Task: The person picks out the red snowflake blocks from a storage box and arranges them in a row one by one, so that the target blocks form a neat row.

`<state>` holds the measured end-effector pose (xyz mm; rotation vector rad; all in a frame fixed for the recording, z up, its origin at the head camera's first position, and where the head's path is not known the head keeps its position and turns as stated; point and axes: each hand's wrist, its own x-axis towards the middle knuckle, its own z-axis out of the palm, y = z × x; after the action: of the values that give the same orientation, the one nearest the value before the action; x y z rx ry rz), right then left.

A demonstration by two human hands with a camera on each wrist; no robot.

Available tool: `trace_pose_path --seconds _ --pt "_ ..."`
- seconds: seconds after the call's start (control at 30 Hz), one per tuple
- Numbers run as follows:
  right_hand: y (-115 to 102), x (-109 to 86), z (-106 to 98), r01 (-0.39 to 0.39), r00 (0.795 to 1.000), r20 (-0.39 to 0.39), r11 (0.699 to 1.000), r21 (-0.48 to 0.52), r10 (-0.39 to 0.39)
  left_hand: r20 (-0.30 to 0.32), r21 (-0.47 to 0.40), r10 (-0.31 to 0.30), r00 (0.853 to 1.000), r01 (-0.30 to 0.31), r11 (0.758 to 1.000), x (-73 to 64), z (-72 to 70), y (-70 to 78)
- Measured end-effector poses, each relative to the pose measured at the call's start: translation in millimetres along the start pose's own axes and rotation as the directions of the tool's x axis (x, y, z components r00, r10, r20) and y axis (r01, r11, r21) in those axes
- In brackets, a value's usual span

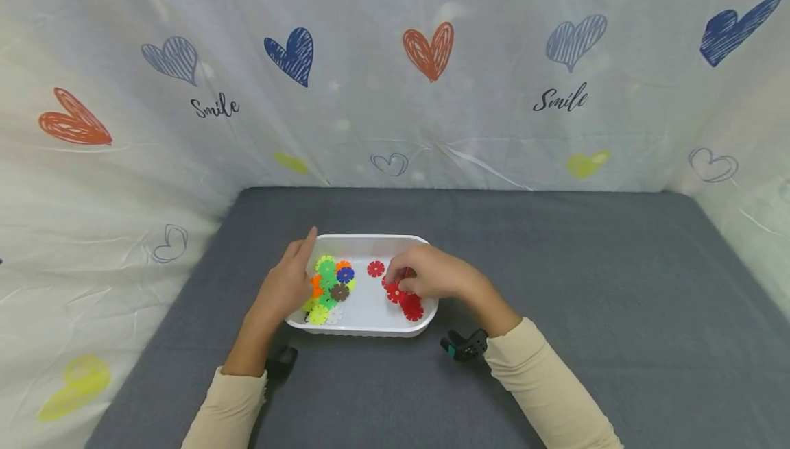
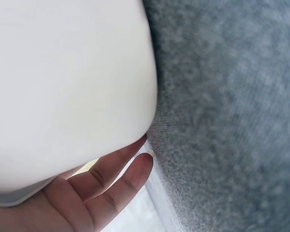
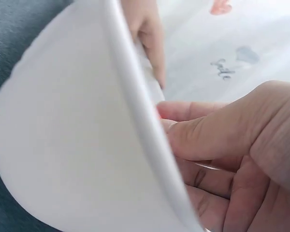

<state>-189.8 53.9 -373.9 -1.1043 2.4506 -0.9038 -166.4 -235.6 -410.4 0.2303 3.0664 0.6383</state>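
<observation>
A white tray (image 1: pixel 365 308) holds flower-shaped plastic discs. Mixed green, yellow, orange, blue, brown and white discs (image 1: pixel 328 286) lie in its left half. Red discs (image 1: pixel 412 308) cluster at its right end, and a single red disc (image 1: pixel 376 269) lies nearer the middle. At the left end my left hand (image 1: pixel 285 289) holds the tray, thumb over the rim and fingers (image 2: pixel 123 188) along the outer wall. My right hand (image 1: pixel 435 273) reaches in over the right end, thumb and index finger pinching a red disc (image 3: pixel 159 112), mostly hidden by the rim in the right wrist view.
The tray stands on a grey cloth-covered table (image 1: pixel 555 277). A pale sheet (image 1: pixel 487 113) printed with hearts hangs behind the table and at both sides. Each wrist wears a black device, such as the right wrist camera (image 1: pixel 465 345).
</observation>
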Motion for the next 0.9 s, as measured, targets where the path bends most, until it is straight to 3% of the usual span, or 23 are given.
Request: trace_pose_path --seconds 0.2,0.47,0.7,0.9 --pt "3.7 -6.0 -12.4 -0.073 0.995 -0.058 0.993 0.087 0.079 0.003 0.005 -0.002 1.000 0.002 1.000 0.3 -1.5 0.5" --pt "14.2 -13.2 -24.3 -0.044 0.989 -0.138 0.993 0.112 0.059 -0.003 0.018 -0.001 1.000 0.001 1.000 -0.4 -0.1 0.6" --pt "26.8 -25.1 -39.1 -0.037 0.969 -0.236 0.987 0.155 0.073 -0.030 0.060 0.009 1.000 -0.007 0.998 -0.5 0.6 0.9" --pt "45.8 -28.7 -43.5 -0.092 0.955 -0.253 0.966 0.241 0.154 -0.032 0.065 0.008 0.999 -0.006 0.998 0.1 0.3 0.7"
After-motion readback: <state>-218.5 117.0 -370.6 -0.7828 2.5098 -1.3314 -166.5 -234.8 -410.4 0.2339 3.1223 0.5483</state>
